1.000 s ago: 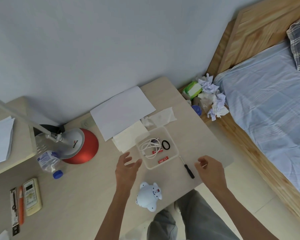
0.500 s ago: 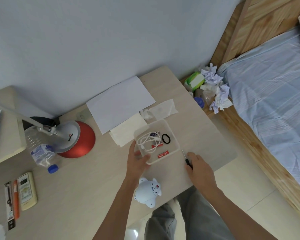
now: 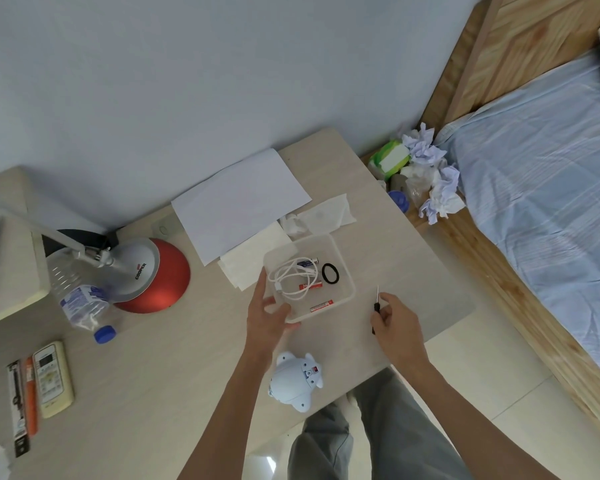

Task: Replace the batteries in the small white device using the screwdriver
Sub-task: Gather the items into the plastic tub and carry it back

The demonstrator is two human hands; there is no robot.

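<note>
The small white device [image 3: 297,381], shaped like a round animal, lies on the desk near its front edge, underside up. Above it stands a clear plastic tray [image 3: 347,271] holding a white cable, a black ring and three batteries [image 3: 321,306]. My left hand [image 3: 267,315] grips the tray's near left corner, thumb inside the rim. My right hand [image 3: 394,322] pinches the small black-handled screwdriver [image 3: 376,302], right of the tray, metal tip pointing away from me.
A red and white desk lamp [image 3: 149,275], a plastic bottle [image 3: 80,299] and a remote control [image 3: 52,379] lie at the left. White paper sheets [image 3: 239,199] sit behind the tray. A bed [image 3: 551,202] and crumpled tissues [image 3: 430,174] are at the right.
My right hand came down on the screwdriver and picked it up. My left hand reached forward from above the device and took hold of the tray's corner.
</note>
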